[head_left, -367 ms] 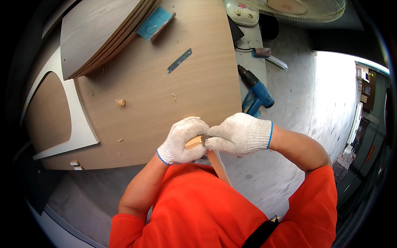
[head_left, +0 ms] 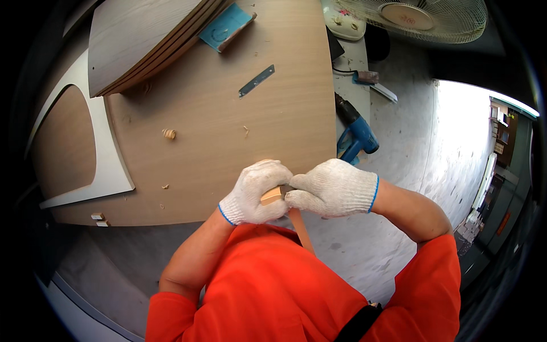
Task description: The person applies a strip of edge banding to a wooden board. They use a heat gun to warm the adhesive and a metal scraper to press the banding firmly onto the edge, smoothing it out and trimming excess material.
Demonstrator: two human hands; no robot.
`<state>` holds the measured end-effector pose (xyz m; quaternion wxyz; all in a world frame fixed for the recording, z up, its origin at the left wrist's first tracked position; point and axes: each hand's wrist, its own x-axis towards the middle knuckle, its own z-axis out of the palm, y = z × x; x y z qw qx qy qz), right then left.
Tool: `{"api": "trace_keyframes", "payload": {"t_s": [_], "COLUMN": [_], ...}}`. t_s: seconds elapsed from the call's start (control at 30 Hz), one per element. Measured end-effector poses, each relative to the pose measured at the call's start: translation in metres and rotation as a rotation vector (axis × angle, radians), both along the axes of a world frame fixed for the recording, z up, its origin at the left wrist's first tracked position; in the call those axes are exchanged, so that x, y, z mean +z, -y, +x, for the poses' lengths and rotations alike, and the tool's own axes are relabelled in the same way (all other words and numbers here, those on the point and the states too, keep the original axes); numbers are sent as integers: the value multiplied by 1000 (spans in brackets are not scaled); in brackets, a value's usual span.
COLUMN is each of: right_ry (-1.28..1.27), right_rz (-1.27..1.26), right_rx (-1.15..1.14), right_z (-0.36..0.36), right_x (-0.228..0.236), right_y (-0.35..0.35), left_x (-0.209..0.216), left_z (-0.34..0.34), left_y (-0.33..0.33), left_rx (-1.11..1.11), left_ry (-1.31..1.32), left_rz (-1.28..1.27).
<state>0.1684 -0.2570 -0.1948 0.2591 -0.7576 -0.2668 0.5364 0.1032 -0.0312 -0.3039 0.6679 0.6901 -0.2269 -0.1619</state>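
Note:
My left hand (head_left: pixel 256 194), in a white knit glove with a blue cuff edge, is closed around a small light-wood block (head_left: pixel 272 196). Right beside it, my right hand (head_left: pixel 333 188), gloved the same way, is closed with thumb and fingers pinched at the dark end of that block. What the right fingertips hold is too small to make out. From under the two hands a thin tan strip (head_left: pixel 302 231) slants down past my red shirt. Both hands are at the near edge of a wood-toned table (head_left: pixel 211 154).
Stacked curved wood panels (head_left: pixel 137 43), a white curved frame (head_left: pixel 114 165), a blue sanding pad (head_left: pixel 223 28), a flat metal plate (head_left: pixel 256 81) and curled shavings (head_left: pixel 169 134) lie on the table. On the right are a blue heat gun (head_left: pixel 359 134) and a fan (head_left: pixel 416 17).
The hands stay together in much the same grip. The view has shifted slightly, so the table items appear a little higher and mostly farther right. The hanging strip shows less of its pale side.

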Motion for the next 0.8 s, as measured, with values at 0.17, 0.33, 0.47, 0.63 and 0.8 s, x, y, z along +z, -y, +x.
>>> {"api": "trace_keyframes", "payload": {"t_s": [0.17, 0.33, 0.47, 0.63, 0.8], "right_ry": [50, 48, 40, -2, 8], "right_rz": [-2, -32, -30, 40, 114], "right_rx": [1, 37, 50, -35, -51], "right_z": [-4, -3, 2, 5, 2], "right_x": [-2, -2, -2, -9, -16], "right_y": [0, -5, -10, 4, 14], "left_x": [0, 2, 5, 9, 4], "left_z": [0, 0, 1, 1, 1], "left_y": [0, 0, -1, -1, -1], "left_rx": [-1, 9, 4, 13, 5], "left_ry": [-2, -16, -42, -40, 16], "left_rz": [2, 1, 30, 21, 8]}}
